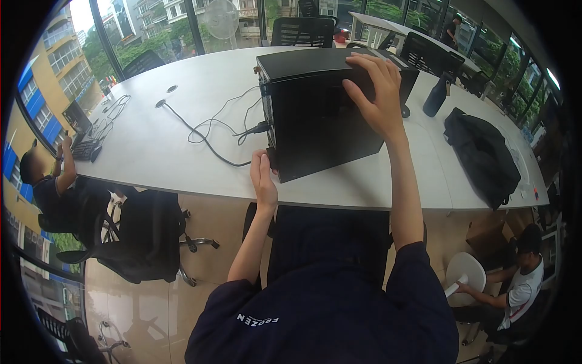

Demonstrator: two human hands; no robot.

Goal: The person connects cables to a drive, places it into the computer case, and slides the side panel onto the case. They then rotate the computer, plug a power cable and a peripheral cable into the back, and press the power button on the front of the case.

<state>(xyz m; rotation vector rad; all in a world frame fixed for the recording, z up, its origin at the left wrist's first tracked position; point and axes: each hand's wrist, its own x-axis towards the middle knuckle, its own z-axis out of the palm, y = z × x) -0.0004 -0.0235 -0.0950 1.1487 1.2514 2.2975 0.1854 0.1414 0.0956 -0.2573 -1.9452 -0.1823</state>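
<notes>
A black desktop computer case stands upright on the white table in front of me, its broad side panel facing me. My right hand lies over the case's upper right edge, fingers stretched across the top and thumb apart on the side. At the lower rear corner, my left hand is closed around the case's edge, fingers together and pointing up; its thumb is partly hidden. A black power plug sits in the case's back, just above my left hand. Thin cables trail left from there.
A dark blue bottle and a black bag are on the table at right. A keyboard lies far left, near a seated person. Another person at lower right holds a white round object. Office chairs stand around.
</notes>
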